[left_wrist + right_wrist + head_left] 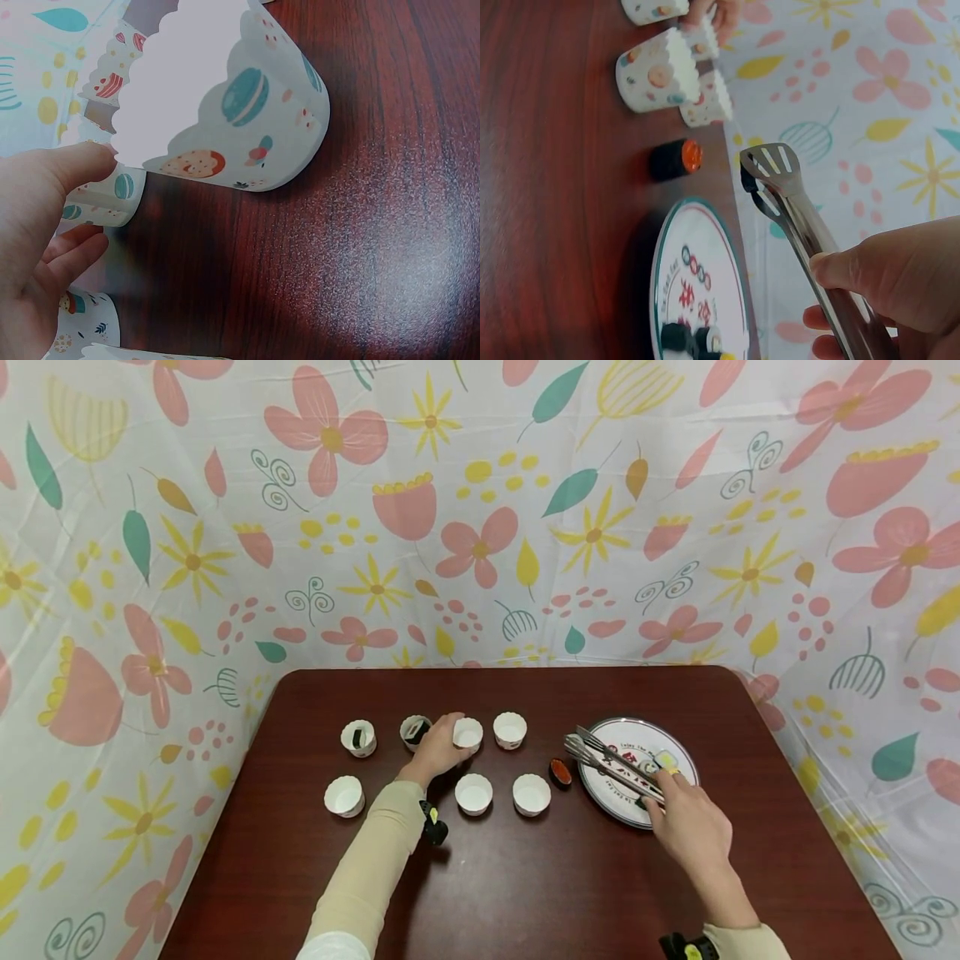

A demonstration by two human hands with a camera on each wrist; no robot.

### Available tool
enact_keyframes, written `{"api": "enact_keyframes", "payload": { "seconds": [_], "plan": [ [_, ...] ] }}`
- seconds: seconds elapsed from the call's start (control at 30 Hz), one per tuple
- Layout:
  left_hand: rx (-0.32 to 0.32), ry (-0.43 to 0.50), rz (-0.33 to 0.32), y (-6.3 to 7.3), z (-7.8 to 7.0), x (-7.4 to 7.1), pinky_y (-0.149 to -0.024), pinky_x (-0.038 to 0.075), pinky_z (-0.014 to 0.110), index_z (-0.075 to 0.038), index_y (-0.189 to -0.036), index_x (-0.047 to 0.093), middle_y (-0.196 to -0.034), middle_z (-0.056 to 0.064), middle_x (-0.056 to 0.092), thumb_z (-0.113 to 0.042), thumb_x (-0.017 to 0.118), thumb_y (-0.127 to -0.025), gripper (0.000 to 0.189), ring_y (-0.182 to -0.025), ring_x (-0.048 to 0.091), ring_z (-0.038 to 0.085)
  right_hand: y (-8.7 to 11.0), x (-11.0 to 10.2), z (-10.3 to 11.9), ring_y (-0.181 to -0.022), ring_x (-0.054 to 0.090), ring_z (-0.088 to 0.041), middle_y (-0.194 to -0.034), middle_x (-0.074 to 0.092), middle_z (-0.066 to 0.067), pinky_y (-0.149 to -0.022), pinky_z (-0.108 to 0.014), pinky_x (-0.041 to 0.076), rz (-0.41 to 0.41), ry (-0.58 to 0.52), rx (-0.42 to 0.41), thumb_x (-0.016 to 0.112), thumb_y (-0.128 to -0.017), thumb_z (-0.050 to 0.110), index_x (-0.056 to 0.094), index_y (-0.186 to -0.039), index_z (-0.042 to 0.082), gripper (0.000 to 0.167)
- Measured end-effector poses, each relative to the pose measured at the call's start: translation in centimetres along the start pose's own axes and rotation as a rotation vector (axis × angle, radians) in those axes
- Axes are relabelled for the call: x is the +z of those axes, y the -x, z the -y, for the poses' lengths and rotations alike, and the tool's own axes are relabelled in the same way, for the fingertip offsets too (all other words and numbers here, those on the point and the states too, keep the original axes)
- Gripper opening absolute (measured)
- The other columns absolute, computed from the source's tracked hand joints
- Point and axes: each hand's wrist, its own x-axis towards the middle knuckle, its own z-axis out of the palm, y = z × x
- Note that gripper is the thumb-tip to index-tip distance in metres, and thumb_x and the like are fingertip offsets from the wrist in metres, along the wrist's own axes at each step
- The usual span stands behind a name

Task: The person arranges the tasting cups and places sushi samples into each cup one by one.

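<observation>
My left hand point(438, 748) grips a white paper cup point(468, 737) in the back row, thumb and fingers on its sides. In the left wrist view the thumb is at that cup's scalloped rim, beside a larger-looking patterned cup point(255, 127) closer to the camera. My right hand point(692, 827) holds metal tongs point(618, 767) over the round plate point(686, 752). A dark piece point(748, 178) shows between the slotted tong tips in the right wrist view. A sushi piece with a red top point(560, 773) lies on the table left of the plate.
Two back-left cups, one at the end point(358, 739) and its neighbour point(408, 727), hold black-and-white pieces. Other cups stand at back right point(510, 732) and in front point(344, 797). A yellow-topped piece point(665, 762) is on the plate. Flowered cloth point(480, 552) hangs behind the brown table point(525, 885).
</observation>
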Motion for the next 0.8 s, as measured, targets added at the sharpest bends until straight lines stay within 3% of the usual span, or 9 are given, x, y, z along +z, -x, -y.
{"api": "enact_keyframes", "payload": {
  "seconds": [0.4, 0.67, 0.8],
  "plan": [
    [-0.005, -0.003, 0.014, 0.1, -0.2, -0.3, -0.09, 0.045, 0.044, -0.013, -0.139, 0.038, -0.137, 0.01, 0.043, -0.024, 0.072, -0.08, 0.069, -0.118, 0.049, 0.03, -2.7, 1.0, 2.4, -0.062, 0.054, -0.034, -0.076, 0.058, -0.01, -0.047, -0.042, 0.039, -0.142, 0.0, -0.163, 0.073, -0.068, 0.012, 0.061, -0.097, 0.008, 0.032],
    [-0.014, -0.006, 0.016, 0.2, -0.3, -0.3, -0.089, 0.045, 0.043, -0.014, -0.139, 0.037, -0.137, 0.009, 0.043, -0.024, 0.071, -0.08, 0.069, -0.117, 0.049, 0.029, -4.3, 1.6, 4.6, -0.061, 0.054, -0.03, -0.072, 0.056, -0.006, -0.047, -0.038, 0.039, -0.168, 0.032, -0.241, 0.076, -0.067, 0.014, 0.061, -0.094, 0.009, 0.032],
    [-0.019, -0.004, 0.012, 0.2, -0.4, -0.3, -0.089, 0.045, 0.043, -0.015, -0.139, 0.037, -0.137, 0.009, 0.043, -0.024, 0.072, -0.08, 0.069, -0.118, 0.049, 0.029, -5.0, 1.9, 5.7, -0.061, 0.054, -0.03, -0.076, 0.057, -0.007, -0.044, -0.037, 0.039, -0.143, 0.049, -0.259, 0.076, -0.069, 0.015, 0.06, -0.095, 0.01, 0.031]
  ]
}}
